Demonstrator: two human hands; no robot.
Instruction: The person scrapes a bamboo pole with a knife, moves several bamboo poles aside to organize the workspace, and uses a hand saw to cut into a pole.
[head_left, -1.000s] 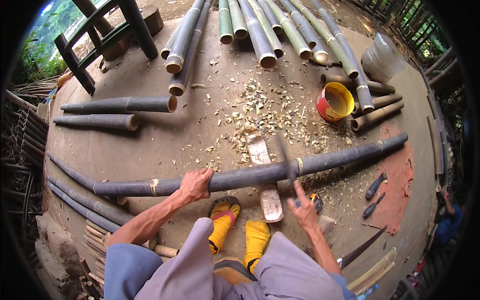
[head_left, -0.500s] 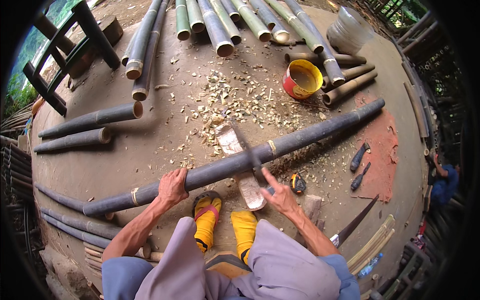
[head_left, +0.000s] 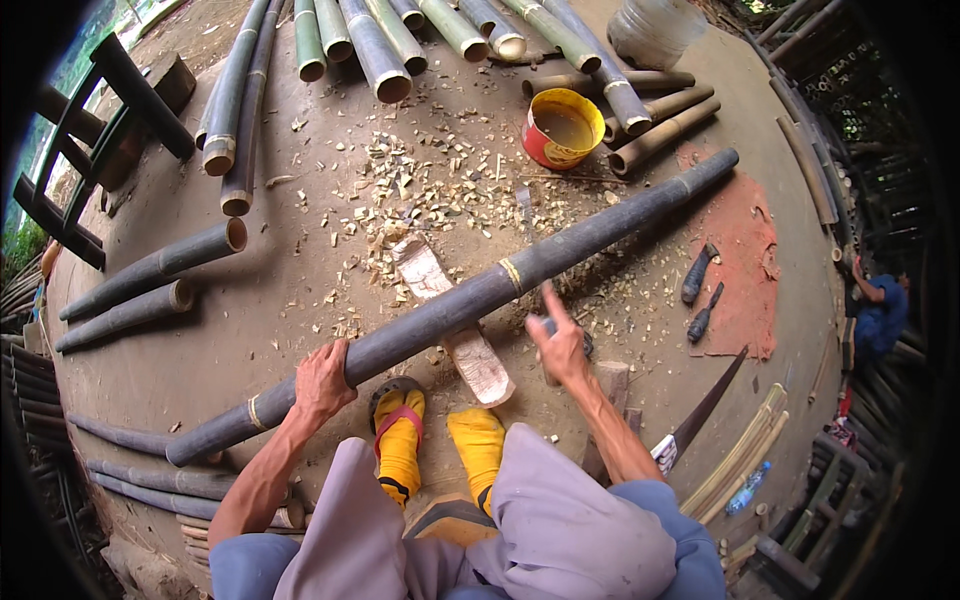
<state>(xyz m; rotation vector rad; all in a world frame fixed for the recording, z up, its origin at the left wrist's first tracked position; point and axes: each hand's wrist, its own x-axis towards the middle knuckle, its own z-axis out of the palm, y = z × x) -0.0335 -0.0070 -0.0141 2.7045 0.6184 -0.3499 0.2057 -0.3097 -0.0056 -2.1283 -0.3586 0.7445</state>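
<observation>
A long dark bamboo pole (head_left: 420,325) slants across the view over a pale wooden block (head_left: 480,368) on the ground. My left hand (head_left: 323,382) is wrapped round its nearer, left part. Just on the near side of the pole, my right hand (head_left: 562,348) is closed on a dark knife handle (head_left: 547,325), its index finger stretched forward. A bit of grey blade (head_left: 525,203) shows beyond the pole; the stretch between is hidden or smeared. Partly behind my right hand lies a tape measure (head_left: 586,343).
Wood chips (head_left: 430,185) litter the ground ahead. Cut bamboo poles (head_left: 375,60) lie at the back, near a red-and-yellow bucket (head_left: 563,130). At right are dark-handled tools (head_left: 705,312) on a red sheet (head_left: 745,260), a saw (head_left: 708,408) and bamboo strips (head_left: 745,450). Another person (head_left: 880,310) is farther right.
The view has shifted right. The blade, earlier across the top of the pole, now shows only beyond it. The pole slants more steeply, its left end nearer me.
</observation>
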